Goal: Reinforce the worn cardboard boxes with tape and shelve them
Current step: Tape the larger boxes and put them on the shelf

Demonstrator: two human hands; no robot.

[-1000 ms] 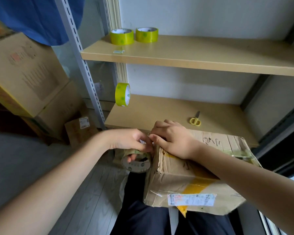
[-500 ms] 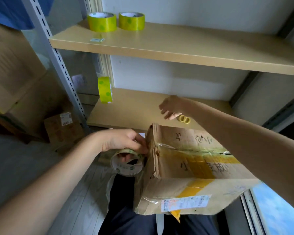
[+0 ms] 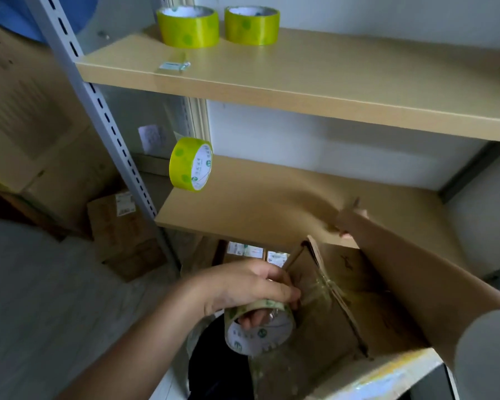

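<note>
A: Fingers (image 3: 274,287) of the left hand (image 3: 243,287) curled round a clear tape roll (image 3: 259,327); one fingertip poking through its core; roll gripped firmly, just below the knuckles.

B: And beside those fingers?

A: Touching them on the right, the worn cardboard box (image 3: 358,307); tilted, corner edge frayed; a shiny strip of tape running from the roll onto that edge.

B: Right hand (image 3: 350,223)?

A: Blurred, up beyond the box's far corner, over the lower shelf (image 3: 243,203); something thin sticking up past its fingers, too smeared to name; grip impossible to tell.

B: Farther off?

A: Well above the left fingers, a yellow-green tape roll (image 3: 191,164) on its edge at the lower shelf's left end; higher, two more rolls (image 3: 188,27) lying flat, side by side, on the upper shelf (image 3: 329,79); a small metal piece (image 3: 173,65) near that shelf's front; off left, stacked cardboard boxes (image 3: 41,125) beyond the grey slotted upright (image 3: 98,111).
</note>
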